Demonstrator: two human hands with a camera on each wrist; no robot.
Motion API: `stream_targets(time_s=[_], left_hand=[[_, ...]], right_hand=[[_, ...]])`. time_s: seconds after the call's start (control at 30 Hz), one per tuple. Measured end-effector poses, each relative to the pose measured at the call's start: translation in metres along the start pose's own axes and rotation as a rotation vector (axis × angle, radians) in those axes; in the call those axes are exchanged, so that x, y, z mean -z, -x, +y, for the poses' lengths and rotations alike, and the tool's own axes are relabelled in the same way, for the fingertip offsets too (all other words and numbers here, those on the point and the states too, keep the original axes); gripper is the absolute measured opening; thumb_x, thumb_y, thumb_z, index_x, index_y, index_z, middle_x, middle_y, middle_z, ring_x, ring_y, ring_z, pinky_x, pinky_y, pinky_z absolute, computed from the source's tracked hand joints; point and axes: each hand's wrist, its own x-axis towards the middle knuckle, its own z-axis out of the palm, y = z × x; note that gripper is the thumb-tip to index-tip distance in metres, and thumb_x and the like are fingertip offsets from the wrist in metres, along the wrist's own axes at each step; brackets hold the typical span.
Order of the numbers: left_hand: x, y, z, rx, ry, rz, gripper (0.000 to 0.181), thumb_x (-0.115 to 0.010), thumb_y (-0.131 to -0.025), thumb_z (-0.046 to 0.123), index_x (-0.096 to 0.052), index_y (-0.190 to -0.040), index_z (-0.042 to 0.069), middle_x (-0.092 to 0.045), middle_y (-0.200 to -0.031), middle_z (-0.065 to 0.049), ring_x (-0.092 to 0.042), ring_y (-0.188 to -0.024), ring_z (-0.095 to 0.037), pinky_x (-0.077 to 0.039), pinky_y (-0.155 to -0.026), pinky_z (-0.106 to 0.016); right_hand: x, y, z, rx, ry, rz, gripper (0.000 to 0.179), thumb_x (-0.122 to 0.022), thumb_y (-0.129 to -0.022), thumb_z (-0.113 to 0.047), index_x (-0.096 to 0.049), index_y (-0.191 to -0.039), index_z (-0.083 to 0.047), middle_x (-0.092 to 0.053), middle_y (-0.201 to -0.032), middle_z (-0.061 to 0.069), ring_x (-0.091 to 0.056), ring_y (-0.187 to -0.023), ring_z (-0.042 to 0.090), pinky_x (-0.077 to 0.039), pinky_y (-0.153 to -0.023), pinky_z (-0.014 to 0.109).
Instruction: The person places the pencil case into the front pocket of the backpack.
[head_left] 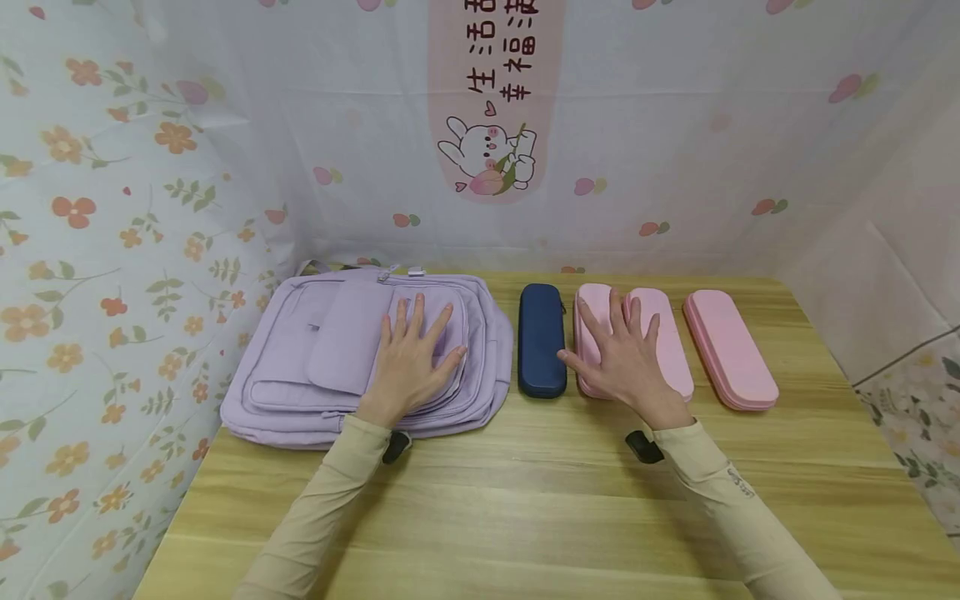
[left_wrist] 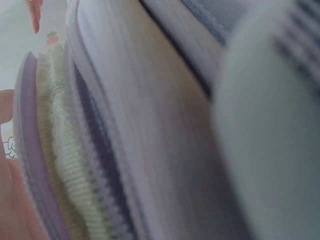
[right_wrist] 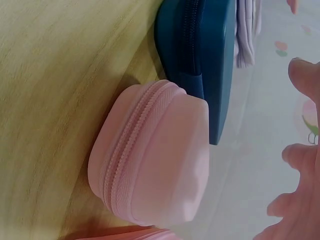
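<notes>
A lilac backpack point(head_left: 288, 329) lies flat at the left of the table. My left hand point(head_left: 408, 362) is over its front pocket, fingers spread. The left wrist view shows the bag's fabric and zip edges point(left_wrist: 92, 115) up close, with part of the hand point(left_wrist: 17, 200) at the left border. My right hand point(head_left: 622, 358) spreads its fingers above two pink zipped cases, the left one point(head_left: 595, 297) and the right one point(head_left: 672, 358), partly hiding both. In the right wrist view, that hand point(right_wrist: 300, 195) shows apart from a pink case point(right_wrist: 170, 150). Neither hand grips anything.
A navy zipped case point(head_left: 542, 342) stands between backpack and pink cases, near my right thumb. Another pink case point(head_left: 731, 350) lies slanted at the far right. Behind the wooden table point(head_left: 525, 500) hangs a printed cloth point(head_left: 360, 108), with more floral cloth point(head_left: 97, 275) at the left.
</notes>
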Motion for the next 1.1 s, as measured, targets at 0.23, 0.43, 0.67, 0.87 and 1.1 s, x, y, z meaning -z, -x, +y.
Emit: stream_targets(time_s=[0.23, 0.43, 0.67, 0.87, 1.1], left_hand=[[0.001, 0.001, 0.0, 0.006, 0.004, -0.013, 0.069, -0.046, -0.1, 0.057, -0.03, -0.161, 0.027, -0.014, -0.168, -0.023, -0.011, -0.153, -0.05, -0.009, -0.123, -0.068], [-0.001, 0.003, -0.001, 0.005, 0.026, -0.008, 0.071, -0.049, -0.099, 0.057, -0.032, -0.16, 0.026, -0.013, -0.168, -0.025, -0.01, -0.153, -0.051, -0.008, -0.123, -0.069], [-0.004, 0.005, -0.003, 0.002, 0.023, -0.006, 0.072, -0.049, -0.098, 0.057, -0.031, -0.16, 0.026, -0.014, -0.168, -0.025, -0.01, -0.153, -0.051, -0.007, -0.123, -0.068], [-0.006, 0.008, -0.002, 0.011, 0.013, -0.034, 0.072, -0.048, -0.099, 0.057, -0.031, -0.16, 0.025, -0.014, -0.167, -0.026, -0.01, -0.153, -0.052, -0.009, -0.123, -0.069], [-0.012, 0.012, -0.001, 0.022, 0.015, -0.1, 0.071, -0.046, -0.099, 0.058, -0.031, -0.16, 0.024, -0.013, -0.168, -0.024, -0.008, -0.154, -0.049, -0.009, -0.124, -0.066]], right_hand=[[-0.002, 0.0, -0.002, -0.003, -0.008, -0.012, 0.09, -0.062, -0.092, -0.061, -0.017, -0.164, -0.028, 0.002, -0.167, 0.028, 0.004, -0.15, 0.057, 0.002, -0.112, 0.083], [-0.005, 0.0, -0.007, -0.002, -0.022, -0.008, 0.093, -0.063, -0.091, -0.06, -0.016, -0.164, -0.026, -0.002, -0.167, 0.031, 0.006, -0.151, 0.056, -0.002, -0.114, 0.082], [-0.015, 0.0, -0.017, 0.027, -0.026, 0.004, 0.1, -0.065, -0.09, -0.06, -0.016, -0.164, -0.015, -0.009, -0.163, 0.039, -0.006, -0.147, 0.064, -0.011, -0.119, 0.075], [-0.026, 0.002, -0.027, 0.006, -0.093, -0.025, 0.102, -0.065, -0.09, -0.059, -0.014, -0.163, -0.01, -0.004, -0.164, 0.037, -0.008, -0.146, 0.064, -0.016, -0.116, 0.077], [-0.043, 0.005, -0.037, 0.012, -0.122, -0.012, 0.11, -0.07, -0.088, -0.057, -0.011, -0.161, 0.002, -0.004, -0.161, 0.042, -0.012, -0.145, 0.065, -0.032, -0.114, 0.071]])
